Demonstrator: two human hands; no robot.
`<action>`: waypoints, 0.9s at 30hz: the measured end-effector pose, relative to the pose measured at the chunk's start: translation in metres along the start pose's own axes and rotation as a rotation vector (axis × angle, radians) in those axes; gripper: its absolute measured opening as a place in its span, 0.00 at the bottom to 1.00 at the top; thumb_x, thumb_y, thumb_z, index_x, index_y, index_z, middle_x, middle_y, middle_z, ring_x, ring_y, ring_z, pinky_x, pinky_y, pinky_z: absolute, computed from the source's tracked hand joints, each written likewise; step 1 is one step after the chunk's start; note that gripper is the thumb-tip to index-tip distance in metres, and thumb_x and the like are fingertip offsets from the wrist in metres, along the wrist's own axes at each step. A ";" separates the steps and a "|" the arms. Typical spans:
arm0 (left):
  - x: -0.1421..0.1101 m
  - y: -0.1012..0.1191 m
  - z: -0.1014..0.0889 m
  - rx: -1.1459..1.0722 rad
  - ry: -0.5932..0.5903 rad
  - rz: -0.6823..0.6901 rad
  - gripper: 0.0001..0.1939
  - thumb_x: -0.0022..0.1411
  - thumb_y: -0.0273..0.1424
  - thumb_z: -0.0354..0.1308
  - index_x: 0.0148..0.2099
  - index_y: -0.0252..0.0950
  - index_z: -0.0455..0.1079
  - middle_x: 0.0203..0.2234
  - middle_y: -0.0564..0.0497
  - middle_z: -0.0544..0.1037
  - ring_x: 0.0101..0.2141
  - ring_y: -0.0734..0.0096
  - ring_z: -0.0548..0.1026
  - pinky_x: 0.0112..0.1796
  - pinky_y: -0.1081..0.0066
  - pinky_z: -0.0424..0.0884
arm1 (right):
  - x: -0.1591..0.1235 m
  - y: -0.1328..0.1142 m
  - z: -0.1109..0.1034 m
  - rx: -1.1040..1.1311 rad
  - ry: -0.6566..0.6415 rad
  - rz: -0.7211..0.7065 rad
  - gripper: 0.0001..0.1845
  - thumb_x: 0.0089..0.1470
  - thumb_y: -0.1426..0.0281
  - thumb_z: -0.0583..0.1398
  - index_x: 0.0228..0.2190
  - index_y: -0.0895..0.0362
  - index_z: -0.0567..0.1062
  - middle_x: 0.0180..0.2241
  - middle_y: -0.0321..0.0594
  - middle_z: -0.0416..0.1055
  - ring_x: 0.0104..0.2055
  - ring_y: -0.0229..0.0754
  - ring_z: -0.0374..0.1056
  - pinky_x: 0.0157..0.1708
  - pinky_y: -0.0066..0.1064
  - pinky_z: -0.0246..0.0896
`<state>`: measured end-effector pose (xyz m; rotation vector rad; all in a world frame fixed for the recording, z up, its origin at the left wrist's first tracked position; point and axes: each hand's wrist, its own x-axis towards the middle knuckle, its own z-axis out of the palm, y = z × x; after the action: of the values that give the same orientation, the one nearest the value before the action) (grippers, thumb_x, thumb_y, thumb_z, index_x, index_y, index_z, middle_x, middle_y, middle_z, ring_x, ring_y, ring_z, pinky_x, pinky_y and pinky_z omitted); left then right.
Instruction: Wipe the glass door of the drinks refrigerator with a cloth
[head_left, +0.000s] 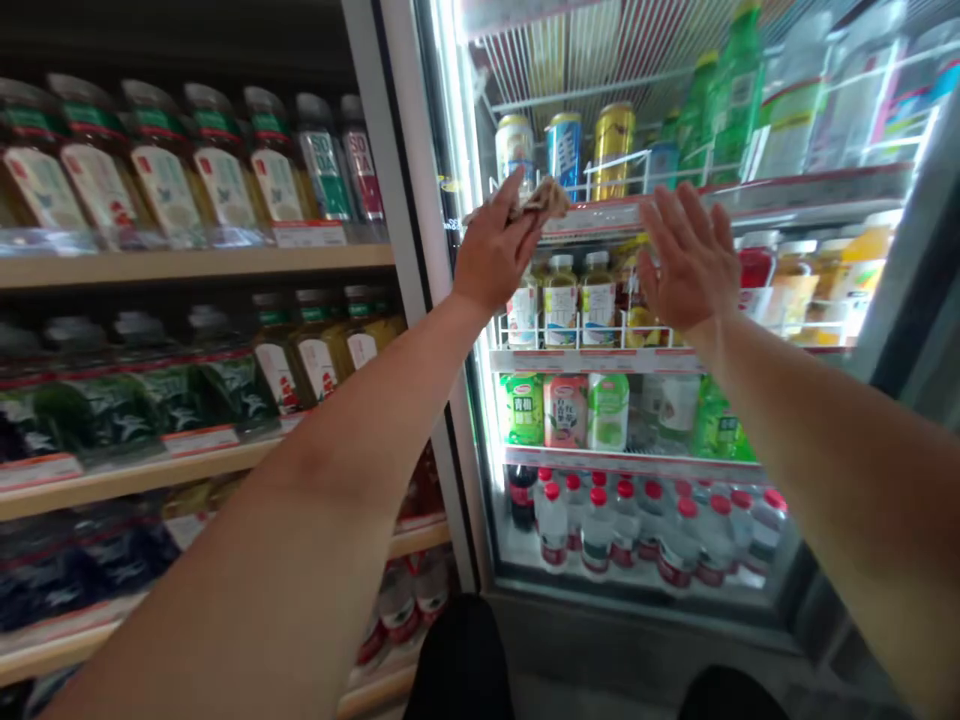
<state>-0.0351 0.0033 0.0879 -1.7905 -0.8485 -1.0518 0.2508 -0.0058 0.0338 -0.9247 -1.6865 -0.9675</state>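
My left hand (495, 250) is closed on a crumpled, brownish cloth (546, 200), up at the left end of the fridge's upper shelf edge (607, 216). Behind the cloth stand a white can, a blue can (564, 150) and a gold can (614, 148). My right hand (691, 262) is raised further right with its fingers stretched out, holding nothing. It lies in front of that same shelf edge and hides some bottles behind it. Whether the palm touches the edge or a glass surface, I cannot tell.
Lower fridge shelves carry juice bottles (561, 300), cartons (565, 410) and red-capped water bottles (598, 530). Green bottles (735, 95) stand at top right. A bright light strip and door frame (409, 200) divide the fridge from the wooden shelves (195, 265) of drinks on the left.
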 end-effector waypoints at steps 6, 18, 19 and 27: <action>0.030 0.007 -0.024 -0.089 0.123 0.002 0.19 0.74 0.30 0.44 0.56 0.41 0.74 0.70 0.49 0.59 0.71 0.56 0.56 0.69 0.51 0.60 | 0.002 0.001 0.003 -0.034 0.009 0.002 0.33 0.70 0.61 0.47 0.72 0.55 0.58 0.74 0.39 0.48 0.77 0.53 0.41 0.75 0.58 0.39; 0.003 0.013 -0.012 0.088 -0.152 0.118 0.24 0.76 0.34 0.46 0.70 0.46 0.67 0.70 0.50 0.64 0.70 0.45 0.59 0.64 0.40 0.61 | 0.003 -0.001 0.002 -0.003 -0.022 0.020 0.34 0.69 0.63 0.48 0.73 0.53 0.56 0.74 0.40 0.48 0.77 0.54 0.41 0.76 0.58 0.36; 0.003 0.014 -0.011 0.090 -0.142 0.115 0.24 0.78 0.32 0.44 0.69 0.48 0.68 0.68 0.50 0.66 0.69 0.46 0.61 0.64 0.40 0.62 | 0.003 -0.001 0.003 -0.010 -0.017 0.016 0.34 0.69 0.62 0.47 0.73 0.54 0.57 0.74 0.40 0.48 0.77 0.53 0.41 0.76 0.58 0.36; 0.023 0.018 -0.019 0.066 -0.060 0.056 0.27 0.79 0.28 0.38 0.69 0.51 0.68 0.68 0.54 0.67 0.69 0.48 0.61 0.65 0.40 0.61 | 0.003 0.000 0.004 -0.022 0.010 0.008 0.34 0.69 0.62 0.47 0.72 0.52 0.56 0.74 0.39 0.50 0.77 0.54 0.44 0.74 0.60 0.39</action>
<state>-0.0162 -0.0179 0.1080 -1.7876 -0.8554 -0.9277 0.2481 -0.0017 0.0357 -0.9392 -1.6658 -0.9859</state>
